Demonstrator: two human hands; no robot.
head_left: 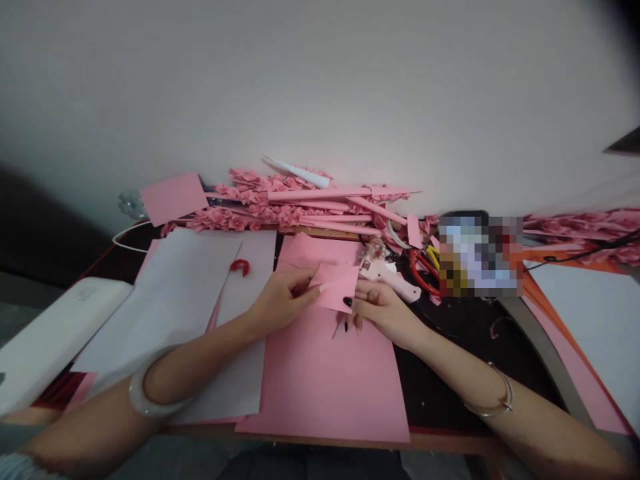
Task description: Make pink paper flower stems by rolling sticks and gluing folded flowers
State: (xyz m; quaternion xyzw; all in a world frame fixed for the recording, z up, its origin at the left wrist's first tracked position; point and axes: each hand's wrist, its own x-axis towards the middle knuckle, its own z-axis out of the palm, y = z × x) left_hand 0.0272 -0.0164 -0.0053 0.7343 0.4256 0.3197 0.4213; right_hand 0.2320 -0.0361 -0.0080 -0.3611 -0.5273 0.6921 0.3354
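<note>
Pink paper piece point(340, 281) is front & centre, up btwn both hands, above the mid-table stack! Biggest first: dark tabletop point(435, 400), bare strip on the right. White sheets point(170, 293) spread left, prob. parked there to free up the middle. Big pink sheet point(335, 387) lies flat right under the hands, likely handy as a work surface. Pink paper flowers point(285, 219) w/ rolled stems lie along the wall, presumably out of elbow range. White block point(65, 327) sits far left. Now the grip: L hand point(295, 293) pinches the piece's left side, thumb on top; R hand point(377, 310) has the right edge, thumb over, fingers tucked below, so it looks held taut & level btwn the two. Glue gun point(400, 285) lies just beyond the R hand, prob. for quick reach. Red curved thing point(241, 265) rests on the white paper, poss. a weight, can't tell. Smallest: thin pointed bit point(339, 331) under R fingers, ID unclear.
</note>
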